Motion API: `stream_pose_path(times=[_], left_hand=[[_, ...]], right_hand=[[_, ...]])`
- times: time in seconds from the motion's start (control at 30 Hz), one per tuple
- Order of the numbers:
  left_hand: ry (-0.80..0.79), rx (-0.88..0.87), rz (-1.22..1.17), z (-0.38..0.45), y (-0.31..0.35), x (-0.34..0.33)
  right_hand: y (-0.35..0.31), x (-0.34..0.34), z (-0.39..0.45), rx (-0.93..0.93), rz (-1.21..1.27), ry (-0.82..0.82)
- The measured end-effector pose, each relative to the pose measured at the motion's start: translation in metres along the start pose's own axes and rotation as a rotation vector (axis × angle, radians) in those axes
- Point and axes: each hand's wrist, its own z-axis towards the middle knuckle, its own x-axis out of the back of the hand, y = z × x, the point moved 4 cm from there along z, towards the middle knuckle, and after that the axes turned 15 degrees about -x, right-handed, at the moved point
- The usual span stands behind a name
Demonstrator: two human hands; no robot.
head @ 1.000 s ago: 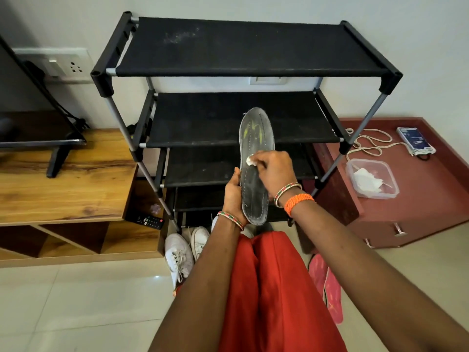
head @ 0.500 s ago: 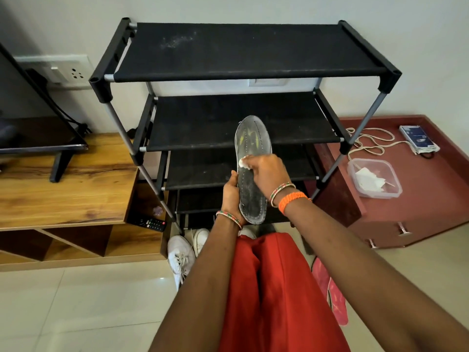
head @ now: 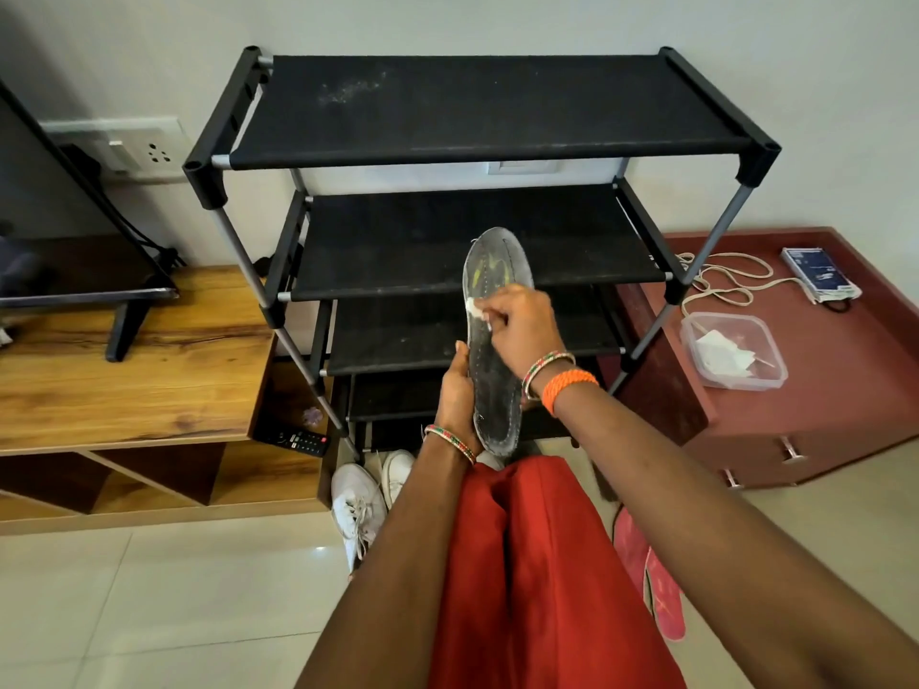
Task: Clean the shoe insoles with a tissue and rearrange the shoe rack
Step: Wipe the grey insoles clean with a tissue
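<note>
A dark grey insole (head: pixel 495 385) stands upright in front of the black shoe rack (head: pixel 477 111), toe end up. My left hand (head: pixel 457 395) grips its lower left edge near the heel. My right hand (head: pixel 517 328) pinches a small white tissue (head: pixel 473 306) and presses it against the insole's left side, just above the middle. The rack's shelves hold no shoes that I can see.
White sneakers (head: pixel 355 504) lie on the floor at the rack's foot, pink slippers (head: pixel 656 589) to the right. A clear plastic box (head: pixel 733 350) with tissues sits on the maroon cabinet (head: pixel 845 390). A wooden TV unit (head: pixel 124 380) with a remote (head: pixel 301 440) stands left.
My right hand with the tissue has slid a little up the insole. The insole and left hand have stayed nearly in place.
</note>
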Motion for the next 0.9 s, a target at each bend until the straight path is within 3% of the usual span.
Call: stream_pose_path(times=[0.33,0.53,0.77,0.9], left_hand=[[0.006,-0.036,0.041,0.003,0.003,0.003],[-0.024,0.052,0.075,-0.004,-0.002,0.001],[-0.031,-0.012,-0.080,-0.002,0.004,0.002],[-0.023,-0.055,-0.156,-0.001,0.007,0.003]], right_hand=[[-0.004,-0.005,-0.040,0.081,-0.011,-0.046],[0.003,0.006,0.003,-0.040,-0.079,0.038],[-0.009,-0.005,-0.063,0.144,-0.032,0.000],[-0.008,-0.003,-0.072,-0.018,0.083,-0.110]])
